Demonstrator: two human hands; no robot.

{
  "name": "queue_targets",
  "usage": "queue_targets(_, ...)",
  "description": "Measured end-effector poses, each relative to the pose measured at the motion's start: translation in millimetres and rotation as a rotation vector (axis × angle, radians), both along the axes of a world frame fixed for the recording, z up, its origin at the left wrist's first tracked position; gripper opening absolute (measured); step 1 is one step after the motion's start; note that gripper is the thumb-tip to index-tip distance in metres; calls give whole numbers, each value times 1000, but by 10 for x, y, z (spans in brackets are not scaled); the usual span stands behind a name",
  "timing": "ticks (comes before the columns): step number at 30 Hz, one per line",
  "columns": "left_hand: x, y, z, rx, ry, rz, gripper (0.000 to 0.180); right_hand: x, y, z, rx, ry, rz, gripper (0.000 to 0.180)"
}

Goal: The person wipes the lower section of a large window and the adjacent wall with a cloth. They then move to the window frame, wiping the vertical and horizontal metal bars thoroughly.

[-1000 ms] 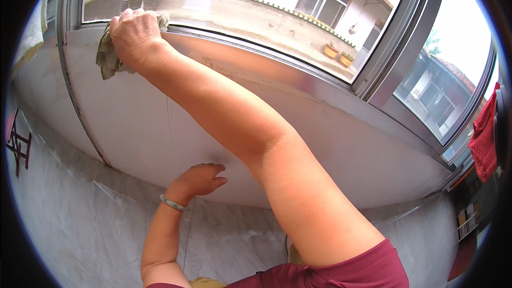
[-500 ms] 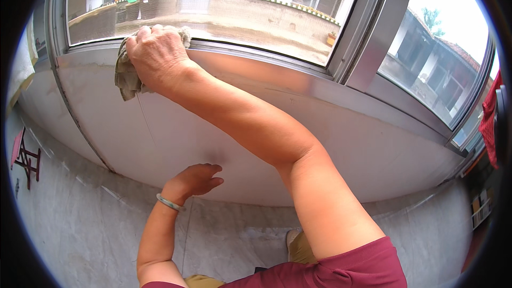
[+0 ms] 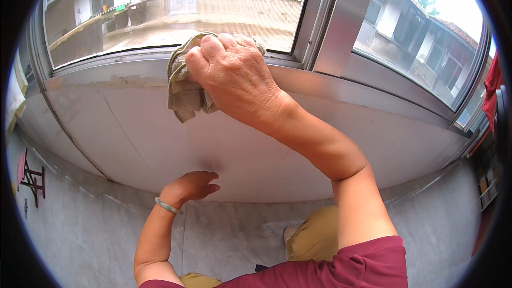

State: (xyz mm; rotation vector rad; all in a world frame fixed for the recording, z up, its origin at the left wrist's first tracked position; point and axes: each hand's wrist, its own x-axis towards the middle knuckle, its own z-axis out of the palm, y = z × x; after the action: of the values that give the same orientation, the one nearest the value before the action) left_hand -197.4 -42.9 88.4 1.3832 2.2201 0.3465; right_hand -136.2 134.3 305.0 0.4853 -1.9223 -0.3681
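Note:
My right hand (image 3: 237,77) is closed around a bunched grey-green cloth (image 3: 184,96). It presses the cloth against the lower rail of the metal window frame (image 3: 144,65), and a loose fold hangs over the white wall panel below. Above the rail is the window pane (image 3: 160,26), partly covered by hand and cloth. My left hand (image 3: 193,185), with a pale bangle (image 3: 168,206) at the wrist, hovers low beside the white wall (image 3: 160,133). Its fingers are slightly bent with the thumb apart, and nothing is in it.
A second window pane (image 3: 421,42) stands to the right behind a wide metal upright (image 3: 344,21). At the far left a small folding stool (image 3: 32,178) rests on the grey tiled floor (image 3: 90,224). A red cloth (image 3: 492,88) hangs at the right edge.
My right hand has slid the cloth rightward along the bottom rail of the window frame. My left hand stays nearly in place. The view has shifted a little.

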Motion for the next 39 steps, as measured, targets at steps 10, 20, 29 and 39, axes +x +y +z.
queue_targets(10,-41,62,-137,-71,-11,-28,46,773,707,184,173,-242,-79,38)
queue_targets(20,-142,212,-155,-67,-87,-20,39,1166,747,656,322,-622,-265,66)
queue_targets(29,-163,59,-246,167,-13,-167,42,1071,686,610,277,-533,-269,66)
queue_targets(39,-119,-100,-143,185,-56,-171,43,795,524,461,189,-461,-266,57)
